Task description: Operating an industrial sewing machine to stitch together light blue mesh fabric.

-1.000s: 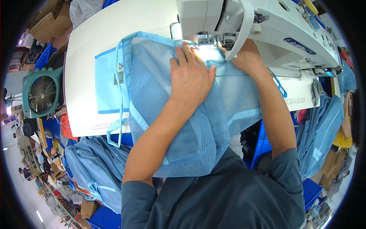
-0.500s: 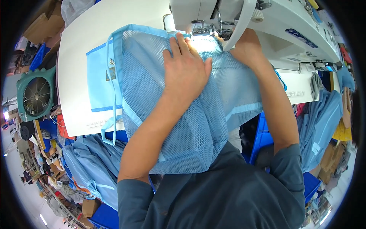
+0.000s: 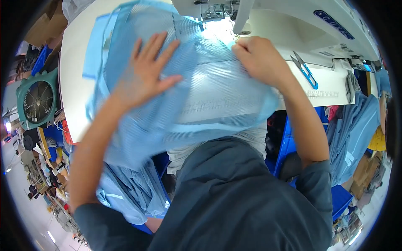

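Note:
A light blue mesh fabric piece [image 3: 228,90] with solid blue edging lies over the white sewing table [image 3: 75,100] and hangs past its near edge. My left hand [image 3: 146,71] rests flat on the mesh at the left, fingers spread. The fabric around it is smeared by motion. At the right, my right hand [image 3: 264,58] is closed, with thumb and forefinger pinching the edge of the mesh. Just beyond the hands stands the white sewing machine [image 3: 289,21], its lamp lighting the cloth under the needle area. Blue-handled thread snips [image 3: 307,73] lie to the right of my right hand.
A printed ruler scale [image 3: 322,94] runs along the table's right front. A green fan [image 3: 38,100] stands at the left. Blue fabric pieces hang at the right [image 3: 356,134] and lie in a heap below left [image 3: 134,184]. A grey cloth [image 3: 351,85] hangs at the table's right end.
My left hand has moved left from beside the needle area, dragging and folding the mesh that way. The right hand has come toward me from behind the machine head. The snips are now uncovered.

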`<action>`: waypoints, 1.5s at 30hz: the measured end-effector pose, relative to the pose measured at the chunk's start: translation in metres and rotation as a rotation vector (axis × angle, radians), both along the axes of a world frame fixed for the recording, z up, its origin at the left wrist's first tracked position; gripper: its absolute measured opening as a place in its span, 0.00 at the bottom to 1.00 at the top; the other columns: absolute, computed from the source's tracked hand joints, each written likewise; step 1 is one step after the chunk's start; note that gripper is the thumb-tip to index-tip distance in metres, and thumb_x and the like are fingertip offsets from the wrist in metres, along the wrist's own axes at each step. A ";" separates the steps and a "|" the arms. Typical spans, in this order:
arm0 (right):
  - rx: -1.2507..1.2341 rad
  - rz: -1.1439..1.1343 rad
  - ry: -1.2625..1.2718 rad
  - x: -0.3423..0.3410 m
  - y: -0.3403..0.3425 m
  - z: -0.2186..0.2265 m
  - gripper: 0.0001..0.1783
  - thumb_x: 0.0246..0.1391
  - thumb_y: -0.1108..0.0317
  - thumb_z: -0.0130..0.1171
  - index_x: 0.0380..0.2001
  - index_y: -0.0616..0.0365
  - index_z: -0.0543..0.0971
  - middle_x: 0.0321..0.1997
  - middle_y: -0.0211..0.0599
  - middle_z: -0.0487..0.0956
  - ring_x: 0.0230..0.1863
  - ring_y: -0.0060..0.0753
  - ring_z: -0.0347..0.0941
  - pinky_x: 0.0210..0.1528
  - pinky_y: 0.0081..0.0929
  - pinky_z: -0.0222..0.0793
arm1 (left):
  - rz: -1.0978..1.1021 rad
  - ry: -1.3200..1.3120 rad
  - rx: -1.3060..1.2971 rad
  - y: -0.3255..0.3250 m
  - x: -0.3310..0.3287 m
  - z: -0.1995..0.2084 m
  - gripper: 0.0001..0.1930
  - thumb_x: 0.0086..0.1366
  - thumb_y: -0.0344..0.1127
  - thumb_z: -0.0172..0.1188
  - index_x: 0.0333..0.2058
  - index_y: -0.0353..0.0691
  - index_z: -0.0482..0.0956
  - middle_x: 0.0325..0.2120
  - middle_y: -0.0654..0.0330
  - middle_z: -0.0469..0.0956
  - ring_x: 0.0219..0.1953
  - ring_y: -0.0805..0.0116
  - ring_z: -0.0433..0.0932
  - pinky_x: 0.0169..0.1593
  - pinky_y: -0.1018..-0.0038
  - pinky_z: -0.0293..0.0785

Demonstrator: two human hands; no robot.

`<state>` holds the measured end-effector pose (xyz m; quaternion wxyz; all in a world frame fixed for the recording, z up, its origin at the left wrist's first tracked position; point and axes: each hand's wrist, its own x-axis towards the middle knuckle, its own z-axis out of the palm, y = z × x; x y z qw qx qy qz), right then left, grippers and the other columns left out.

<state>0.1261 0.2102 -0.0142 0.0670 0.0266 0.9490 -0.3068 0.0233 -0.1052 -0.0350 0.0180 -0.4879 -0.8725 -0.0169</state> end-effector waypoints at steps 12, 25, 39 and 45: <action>0.054 -0.073 0.113 0.017 -0.064 -0.022 0.23 0.69 0.55 0.56 0.26 0.62 0.86 0.26 0.53 0.84 0.31 0.57 0.84 0.39 0.50 0.80 | 0.146 -0.010 -0.603 0.102 -0.020 0.137 0.17 0.72 0.40 0.65 0.52 0.35 0.84 0.60 0.45 0.79 0.60 0.49 0.79 0.64 0.59 0.75; 0.366 0.039 0.725 0.021 -0.064 -0.048 0.19 0.59 0.65 0.68 0.53 0.55 0.85 0.57 0.26 0.85 0.58 0.35 0.77 0.60 0.39 0.68 | 0.122 0.095 0.463 0.074 0.031 -0.014 0.20 0.69 0.36 0.65 0.58 0.38 0.82 0.57 0.55 0.79 0.56 0.52 0.79 0.59 0.58 0.75; 0.326 0.009 0.708 0.023 -0.066 -0.047 0.19 0.59 0.64 0.69 0.53 0.54 0.87 0.55 0.26 0.85 0.57 0.36 0.77 0.59 0.40 0.69 | 0.021 0.114 0.436 0.075 0.027 -0.018 0.15 0.70 0.36 0.63 0.53 0.41 0.84 0.59 0.57 0.78 0.59 0.52 0.76 0.62 0.53 0.70; 0.314 0.012 0.708 0.023 -0.065 -0.045 0.18 0.59 0.64 0.69 0.52 0.54 0.87 0.55 0.25 0.85 0.57 0.36 0.77 0.59 0.39 0.68 | 0.027 0.128 0.418 0.075 0.029 -0.016 0.15 0.70 0.37 0.62 0.53 0.40 0.84 0.60 0.56 0.78 0.59 0.51 0.75 0.62 0.53 0.71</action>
